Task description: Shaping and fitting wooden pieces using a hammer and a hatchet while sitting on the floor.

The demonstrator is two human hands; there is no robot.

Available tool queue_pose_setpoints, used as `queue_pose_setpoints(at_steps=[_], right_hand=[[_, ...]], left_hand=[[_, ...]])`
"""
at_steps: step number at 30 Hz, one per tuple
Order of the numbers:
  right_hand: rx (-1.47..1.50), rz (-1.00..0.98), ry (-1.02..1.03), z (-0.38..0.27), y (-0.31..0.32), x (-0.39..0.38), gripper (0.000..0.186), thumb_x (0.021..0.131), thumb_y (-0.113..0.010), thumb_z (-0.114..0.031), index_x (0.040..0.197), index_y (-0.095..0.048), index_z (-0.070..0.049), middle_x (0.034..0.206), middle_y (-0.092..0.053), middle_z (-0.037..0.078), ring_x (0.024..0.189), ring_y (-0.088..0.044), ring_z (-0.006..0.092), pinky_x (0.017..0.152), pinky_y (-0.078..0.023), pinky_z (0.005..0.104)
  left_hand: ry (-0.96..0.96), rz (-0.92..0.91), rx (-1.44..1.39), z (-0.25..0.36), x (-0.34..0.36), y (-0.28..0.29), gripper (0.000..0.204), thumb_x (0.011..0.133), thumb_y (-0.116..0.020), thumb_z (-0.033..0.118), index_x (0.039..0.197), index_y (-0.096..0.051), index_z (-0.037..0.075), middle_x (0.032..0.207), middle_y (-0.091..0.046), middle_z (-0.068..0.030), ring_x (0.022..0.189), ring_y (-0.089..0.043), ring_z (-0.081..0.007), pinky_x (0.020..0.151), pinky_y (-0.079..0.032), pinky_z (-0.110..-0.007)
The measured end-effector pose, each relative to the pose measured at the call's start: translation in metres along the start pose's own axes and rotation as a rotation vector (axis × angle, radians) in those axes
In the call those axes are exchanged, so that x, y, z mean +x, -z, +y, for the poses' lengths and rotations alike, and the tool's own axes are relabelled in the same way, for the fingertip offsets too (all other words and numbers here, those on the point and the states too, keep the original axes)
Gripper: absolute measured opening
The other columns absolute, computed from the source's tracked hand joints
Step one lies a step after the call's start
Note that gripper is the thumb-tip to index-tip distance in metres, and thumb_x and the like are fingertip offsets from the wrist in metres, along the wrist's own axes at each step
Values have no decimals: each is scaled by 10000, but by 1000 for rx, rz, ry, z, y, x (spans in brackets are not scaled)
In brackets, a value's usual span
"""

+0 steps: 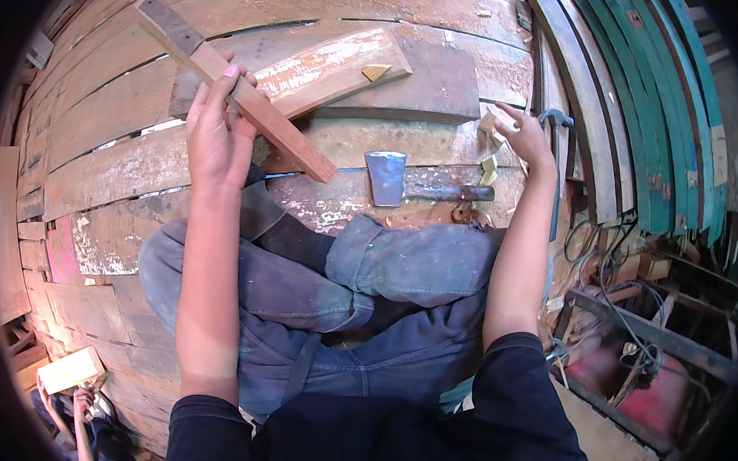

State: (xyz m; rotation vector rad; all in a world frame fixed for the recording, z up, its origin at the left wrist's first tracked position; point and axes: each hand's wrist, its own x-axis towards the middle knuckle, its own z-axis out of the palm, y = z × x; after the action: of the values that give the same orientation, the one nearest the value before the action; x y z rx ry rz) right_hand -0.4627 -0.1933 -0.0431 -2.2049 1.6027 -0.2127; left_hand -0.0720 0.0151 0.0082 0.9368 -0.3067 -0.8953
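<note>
My left hand is closed around a long, square-edged reddish wooden bar, which slants from upper left to lower right. My right hand reaches out with thumb and fingers apart beside a small pale wood block; whether the fingertips touch it, I cannot tell. Another small block lies just below. Between my hands a hatchet rests on the boards, its dark handle pointing right. Behind it, a plank with flaking white paint lies on a wide dark board, carrying a small wedge-shaped offcut.
A claw-headed tool lies right of my right hand. Long green-painted timbers are lined up farther right. Cables tangle over a metal frame at lower right. Another person holds a pale board at lower left.
</note>
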Motion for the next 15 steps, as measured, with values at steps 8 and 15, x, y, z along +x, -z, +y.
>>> queue_pose_setpoints(at_steps=[8,15], right_hand=[[89,247,453,-167,-66,-8,423,873,-666,-257,1284,-585,-203,1113,-558,182,1077,-522,340,944,-442,414],[489,231,480,-139,-86,3,198,841,-656,-81,1038,-676,-98,972,-615,126,847,-628,281,732,-526,364]], left_hand=[[10,11,39,-2,-1,0,442,946,-573,142,1343,-444,-2,1006,-566,-30,930,-580,-150,835,-520,-342],[-3,6,19,-3,-1,3,417,944,-580,143,1326,-475,14,1004,-564,-27,929,-578,-150,838,-517,-328]])
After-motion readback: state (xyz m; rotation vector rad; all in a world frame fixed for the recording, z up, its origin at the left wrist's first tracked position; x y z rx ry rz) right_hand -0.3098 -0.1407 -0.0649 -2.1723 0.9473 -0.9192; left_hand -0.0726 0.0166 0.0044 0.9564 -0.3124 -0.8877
